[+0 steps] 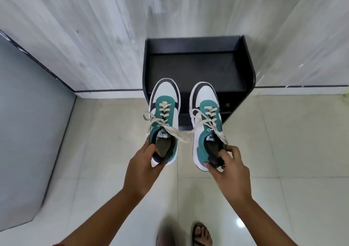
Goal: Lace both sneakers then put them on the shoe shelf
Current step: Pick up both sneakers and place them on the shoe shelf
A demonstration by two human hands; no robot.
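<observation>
Two white, green and black sneakers hang in the air in front of me, toes pointing away. My left hand [144, 167] grips the heel of the left sneaker [164, 102]. My right hand [227, 167] grips the heel of the right sneaker [204, 102]. Both shoes carry cream laces threaded through the eyelets, with loose ends trailing across the tongues. The black shoe shelf [247, 71] stands against the wall just beyond the toes, its top tier bare.
A pale marbled wall [94, 37] rises behind the shelf. A grey panel or cabinet [28, 132] fills the left side. Glossy beige floor tiles [283, 141] lie below, and my sandalled feet [202, 234] show at the bottom edge.
</observation>
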